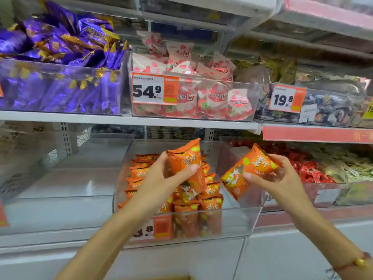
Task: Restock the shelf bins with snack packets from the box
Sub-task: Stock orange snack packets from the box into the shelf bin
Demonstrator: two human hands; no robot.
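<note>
- Orange snack packet [186,158] stands upright above the clear bin [232,221], left hand [161,176] fingers curled round it.
- Second orange packet [248,168] tilts beside the first, pinched by right hand [282,176] over the bin's right side.
- More orange packets [210,201] fill the bin below.

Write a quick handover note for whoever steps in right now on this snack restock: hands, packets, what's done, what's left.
Left hand: grips one orange packet over the clear bin.
Right hand: grips a second orange packet above the bin's right side.
Done: the bin's left and middle hold rows of orange packets; its right side is bare.
Left: set both held packets in, then fetch more. Only a cardboard edge shows at the frame's bottom.
</note>
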